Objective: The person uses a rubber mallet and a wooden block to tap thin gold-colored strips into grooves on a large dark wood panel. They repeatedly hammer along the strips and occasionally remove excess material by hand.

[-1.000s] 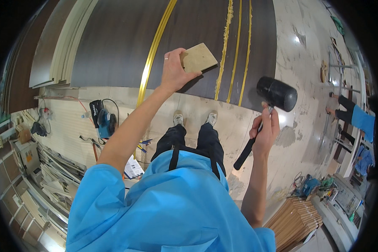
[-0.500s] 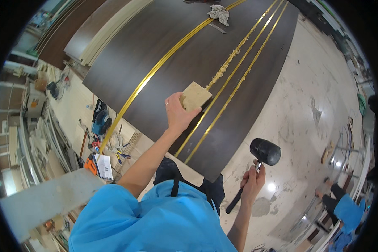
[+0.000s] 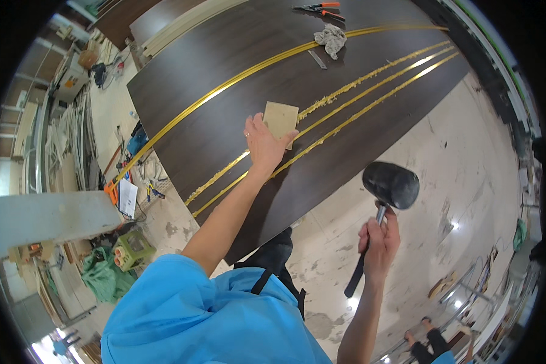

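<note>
My left hand [image 3: 264, 144] holds a flat, square tan block [image 3: 281, 119] against a large dark brown panel [image 3: 191, 148]. Thumb and fingers grip its edges, and it covers part of the thin gold strips set in the panel. Crumbly yellowish residue lines the gold strip [image 3: 346, 91] beyond the block. In my right hand [image 3: 380, 239] is a black rubber mallet [image 3: 392, 185], its head up and apart from the panel, off the right edge. My fingers wrap round its shaft where the metal meets the dark grip.
A bundle of long gold strips [image 3: 224, 86] crosses the panel. Farther back lie a crumpled rag [image 3: 331, 41], a small flat blade [image 3: 317, 59] and orange-handled pliers [image 3: 318, 8]. Tools and a white sheet [image 3: 127, 197] sit at left. Another person's legs [image 3: 434, 346] show at lower right.
My view has turned, so the panel and strips lie more slantwise. The mallet has come up slightly, its head nearer to me. My left hand still grips the block on the strips.
</note>
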The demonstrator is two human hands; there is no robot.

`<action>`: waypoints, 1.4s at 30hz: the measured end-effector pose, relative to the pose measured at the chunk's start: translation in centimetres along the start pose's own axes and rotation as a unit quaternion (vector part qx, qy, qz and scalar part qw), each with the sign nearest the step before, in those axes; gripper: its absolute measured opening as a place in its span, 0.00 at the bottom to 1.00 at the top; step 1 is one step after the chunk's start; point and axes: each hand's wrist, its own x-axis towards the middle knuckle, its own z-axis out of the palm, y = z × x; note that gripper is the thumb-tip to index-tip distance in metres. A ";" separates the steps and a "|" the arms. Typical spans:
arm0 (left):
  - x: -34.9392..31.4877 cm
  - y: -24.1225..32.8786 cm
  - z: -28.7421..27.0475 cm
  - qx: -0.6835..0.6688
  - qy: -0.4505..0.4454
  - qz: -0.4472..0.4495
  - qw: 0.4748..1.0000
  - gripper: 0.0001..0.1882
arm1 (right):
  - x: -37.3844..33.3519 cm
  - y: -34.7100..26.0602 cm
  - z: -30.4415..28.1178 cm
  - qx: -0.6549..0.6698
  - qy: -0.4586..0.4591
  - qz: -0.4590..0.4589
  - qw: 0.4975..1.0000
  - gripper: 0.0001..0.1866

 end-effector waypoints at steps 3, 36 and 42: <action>1.3 0.1 -1.3 0.030 -0.090 0.062 0.994 0.61 | 5.6 -2.8 1.0 0.042 -0.105 -0.009 0.994 0.26; 6.7 -1.7 0.3 -0.200 -0.277 -0.162 0.926 0.75 | 26.9 -0.7 12.6 -0.117 -0.387 -0.234 0.884 0.18; 6.5 -0.6 3.0 0.032 -0.205 0.057 0.977 0.78 | 29.8 0.4 12.2 -0.265 -0.395 -0.053 0.878 0.22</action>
